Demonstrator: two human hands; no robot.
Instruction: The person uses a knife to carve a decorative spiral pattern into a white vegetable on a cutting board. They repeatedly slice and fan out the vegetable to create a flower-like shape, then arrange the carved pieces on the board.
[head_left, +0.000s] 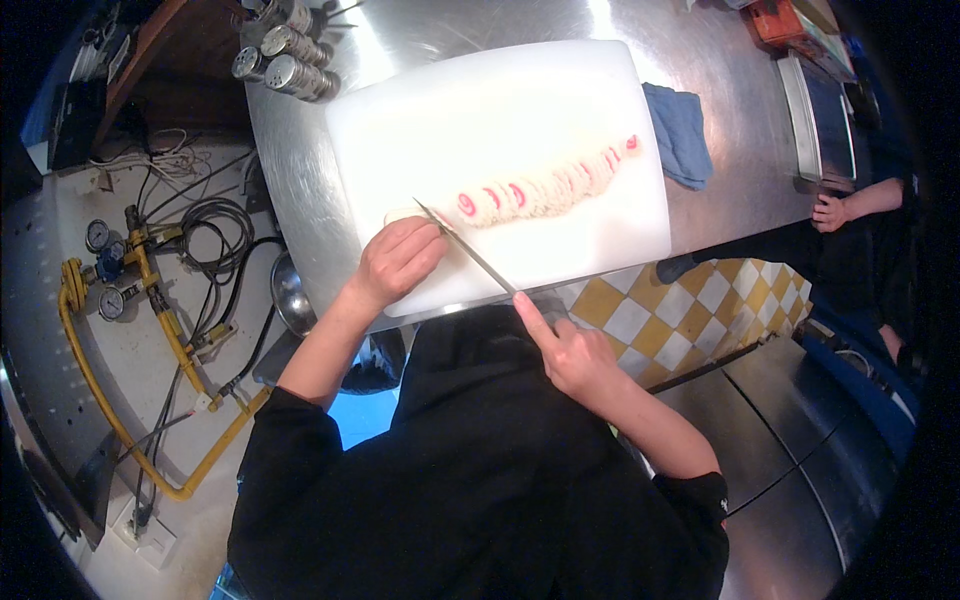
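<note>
A row of overlapping pale slices with pink-red swirls (540, 191) lies across a white cutting board (420, 112). At the row's left end, my left hand (401, 259) is closed over an uncut pale piece (405, 214), most of it hidden beneath the fingers. My right hand (574, 352) grips a knife, index finger stretched along the spine; its handle is hidden in the hand. The narrow blade (480, 259) slants up and left, with its tip beyond my left fingertips, beside the piece's cut end. Whether the edge touches the piece I cannot tell.
Several metal-topped shakers (300, 75) stand at the steel counter's back left. A folded blue cloth (679, 135) lies right of the board. Farther right are a metal tray (799, 120), an orange box (795, 34) and another person's hand (829, 214). A metal bowl (292, 296) sits left, below the counter edge.
</note>
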